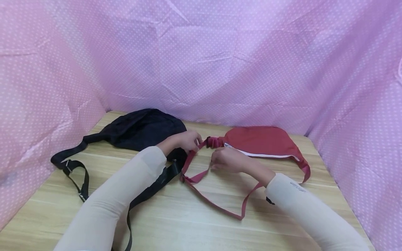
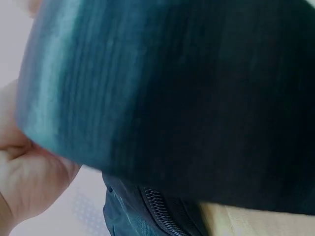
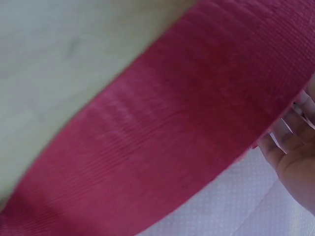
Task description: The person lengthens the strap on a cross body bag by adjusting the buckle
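A red waist bag [image 1: 260, 141] with a white zipper lies at the back right, its long red strap [image 1: 216, 206] looping toward the front. My left hand [image 1: 188, 140] pinches this strap near the dark buckle [image 1: 208, 141] by the bag's end. Lower on the loop, the curled fingers of my right hand [image 1: 227, 159] grip the strap. To the left lies a black waist bag [image 1: 141, 130], partly behind my left hand. Its wide black strap [image 2: 162, 98] fills most of the left wrist view and hides the left fingertips. Red webbing [image 3: 172, 118] crosses the right wrist view.
More black strap [image 1: 70, 164] with metal sliders trails over the left side of the wooden table [image 1: 176, 223]. A dark buckle piece [image 1: 270, 200] shows beside the right sleeve. Pink dotted cloth [image 1: 204, 62] hangs around the table's back and sides.
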### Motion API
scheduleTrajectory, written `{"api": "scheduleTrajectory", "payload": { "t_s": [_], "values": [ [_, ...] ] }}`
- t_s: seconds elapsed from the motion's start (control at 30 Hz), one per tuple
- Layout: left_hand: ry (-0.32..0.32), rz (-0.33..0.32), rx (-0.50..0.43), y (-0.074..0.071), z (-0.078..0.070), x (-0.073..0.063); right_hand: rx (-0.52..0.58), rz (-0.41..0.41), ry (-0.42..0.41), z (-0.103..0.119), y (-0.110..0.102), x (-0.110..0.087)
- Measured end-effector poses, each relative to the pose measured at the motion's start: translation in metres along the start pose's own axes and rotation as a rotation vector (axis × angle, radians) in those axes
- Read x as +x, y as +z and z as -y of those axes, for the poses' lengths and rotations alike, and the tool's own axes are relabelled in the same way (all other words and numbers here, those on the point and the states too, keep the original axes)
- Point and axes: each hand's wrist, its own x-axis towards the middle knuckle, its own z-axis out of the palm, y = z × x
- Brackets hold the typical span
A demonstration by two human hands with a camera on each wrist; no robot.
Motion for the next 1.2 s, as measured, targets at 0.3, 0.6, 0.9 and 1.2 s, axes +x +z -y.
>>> {"api": "scheduleTrajectory", "payload": {
  "t_s": [0.3, 0.6, 0.9, 1.2],
  "values": [
    [-0.025, 0.184, -0.171, 0.002, -0.009, -0.007, -0.008, 0.046, -0.011, 0.003, 0.003, 0.015],
    [-0.083, 0.203, -0.222, 0.003, -0.014, -0.010, 0.001, 0.031, -0.043, -0.010, 0.003, 0.014],
    [-0.074, 0.054, 0.012, 0.015, -0.021, -0.009, 0.009, -0.107, 0.115, -0.021, -0.007, 0.020],
    [-0.037, 0.003, 0.120, 0.025, -0.028, -0.010, -0.033, -0.115, 0.283, -0.037, -0.019, 0.037]
  ]
}}
